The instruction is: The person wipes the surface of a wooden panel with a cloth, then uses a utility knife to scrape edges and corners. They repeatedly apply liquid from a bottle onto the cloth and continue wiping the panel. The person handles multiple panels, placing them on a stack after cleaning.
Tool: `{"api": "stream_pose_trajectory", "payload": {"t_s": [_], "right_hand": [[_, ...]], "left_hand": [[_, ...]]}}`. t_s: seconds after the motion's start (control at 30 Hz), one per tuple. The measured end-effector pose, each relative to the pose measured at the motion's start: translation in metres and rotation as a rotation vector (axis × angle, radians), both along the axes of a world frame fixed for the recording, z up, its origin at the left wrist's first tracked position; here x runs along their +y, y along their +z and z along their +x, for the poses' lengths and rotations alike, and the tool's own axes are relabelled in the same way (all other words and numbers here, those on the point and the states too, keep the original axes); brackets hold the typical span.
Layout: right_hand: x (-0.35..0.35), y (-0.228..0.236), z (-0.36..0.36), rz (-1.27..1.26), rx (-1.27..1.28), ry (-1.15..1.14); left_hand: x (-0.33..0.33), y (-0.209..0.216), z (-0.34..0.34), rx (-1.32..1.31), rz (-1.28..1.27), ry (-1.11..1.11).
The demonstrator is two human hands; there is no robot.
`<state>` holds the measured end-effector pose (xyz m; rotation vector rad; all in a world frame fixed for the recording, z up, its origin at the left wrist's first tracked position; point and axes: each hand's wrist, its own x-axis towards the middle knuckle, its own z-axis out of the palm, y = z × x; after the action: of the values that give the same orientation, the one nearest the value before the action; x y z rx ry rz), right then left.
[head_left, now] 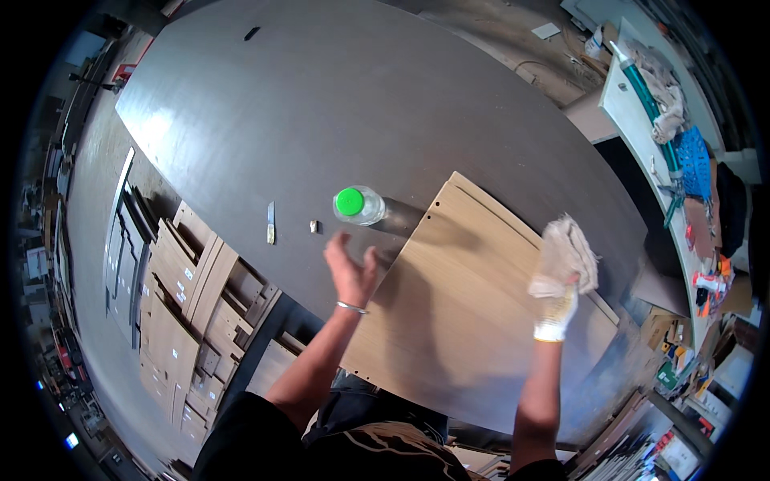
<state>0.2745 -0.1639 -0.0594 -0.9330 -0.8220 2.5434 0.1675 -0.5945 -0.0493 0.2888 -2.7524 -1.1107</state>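
My left hand (350, 271) is bare with a thin bracelet on the wrist. It hovers open, fingers apart, just short of a clear plastic bottle (358, 205) with a green cap that stands on the dark table (321, 104). My right hand (557, 301) wears a white work glove and grips a crumpled pale cloth (566, 252), held over the right part of a light wood-grain panel (465, 305). The panel lies flat on the table in front of me.
A small utility knife (271, 223) and a tiny pale scrap (314, 227) lie on the table left of the bottle. Stacked wood panels (188, 297) stand on the floor at the left. A cluttered white bench (666, 120) runs along the right.
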Motion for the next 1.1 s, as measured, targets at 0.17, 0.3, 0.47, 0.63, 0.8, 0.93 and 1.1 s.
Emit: {"api": "stream_pose_trajectory", "payload": {"t_s": [0.17,0.3,0.47,0.63,0.8,0.93,1.1], "right_hand": [[-0.131,0.060,-0.080,-0.215,0.164,0.123],[-0.160,0.058,-0.107,-0.448,0.256,0.166],[-0.158,0.064,-0.118,-0.415,0.245,0.175],[-0.164,0.073,-0.126,-0.401,0.306,0.204],[-0.179,0.067,-0.139,-0.368,0.211,0.239],[-0.194,0.076,-0.148,-0.437,0.281,0.280],[-0.221,0.097,-0.160,-0.550,0.246,0.340]], "left_hand": [[-0.027,0.011,-0.098,-0.062,0.506,-0.333],[0.001,0.040,-0.155,-0.273,0.315,-0.525],[0.042,0.106,-0.180,0.179,-0.528,-0.880],[0.060,0.156,-0.203,0.478,-0.792,-1.039],[0.057,0.180,-0.209,0.497,-0.859,-1.061],[0.039,0.178,-0.194,0.463,-0.814,-1.055],[-0.008,0.160,-0.187,0.408,-0.840,-0.989]]}}
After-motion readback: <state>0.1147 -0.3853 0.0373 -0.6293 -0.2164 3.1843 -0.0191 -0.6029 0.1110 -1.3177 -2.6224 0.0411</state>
